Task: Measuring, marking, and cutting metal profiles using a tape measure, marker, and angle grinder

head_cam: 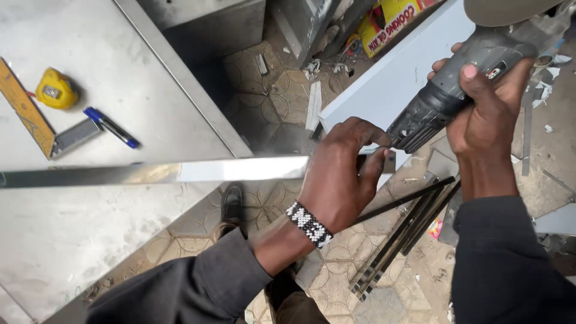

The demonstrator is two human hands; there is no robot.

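The left hand (336, 180) grips the far end of a long shiny metal strip (180, 172) that runs across the view from the left edge, its fingers (366, 135) closed around the strip just where it meets the nose of a grey power grinder (456, 84). The right hand (486, 102) wraps the grinder's body firmly, fingers closed round it, holding the tool tilted down toward the strip's end. The step in hand looks like lining the tool up with the strip's end, steadying the metal before working it. The next move seems to call for a firm hold on the strip and fingertips kept clear of the tool's nose, since they sit right beside it.

The working tip of the grinder is hidden behind the left hand, so whether a disc is fitted or touching the metal cannot be told. The strip's very end is covered too. The grinder's rear is cut off at the top. On the steel counter (90, 228) lie a yellow tape measure (56, 89), a blue pen (111, 127) and a square ruler (27, 111), well apart from the hands. Dark metal bars (402, 240) lie on the floor below.
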